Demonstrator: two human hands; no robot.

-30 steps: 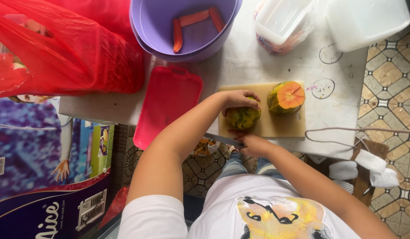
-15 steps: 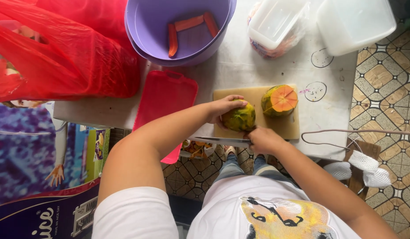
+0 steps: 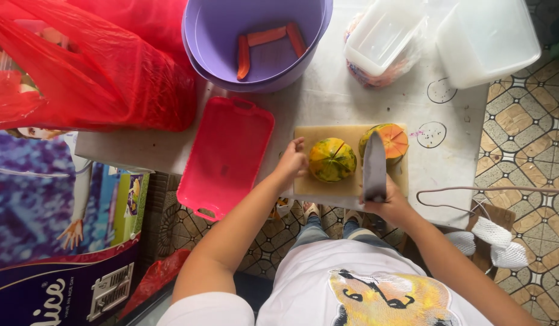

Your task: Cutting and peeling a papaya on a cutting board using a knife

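A: Containers first. Purple tub (image 3: 255,45) at the table's far edge holds three orange strips (image 3: 268,41) on its bottom, one at the left, two toward the right. Clear box (image 3: 382,36) sits on a bag of something reddish, contents unclear. White bin (image 3: 486,41) far right, inside not legible. Red tray (image 3: 226,158) overhangs the near table edge, nothing in it. Red bag (image 3: 86,66) slumps far left beside the tub.

B: And the fruit?

A: On the cutting board (image 3: 303,184). One papaya piece (image 3: 332,159), green-yellow skin up, sits at board centre; a second piece (image 3: 388,142), orange cut face showing, lies just beside it to the right.

B: Hands?

A: Left hand (image 3: 293,162) rests at the board's left edge, fingers loosely curled, just beside the centre piece and not gripping it. Right hand (image 3: 391,205) is clamped around the handle of a knife (image 3: 374,166), blade pointing away from the body, in front of the gap between the two pieces.

B: Change from half a second ago?

A: Then the left hand lay on top of the centre piece and the knife was low at the near board edge. Now the hand is off the piece and the blade stands over the board.
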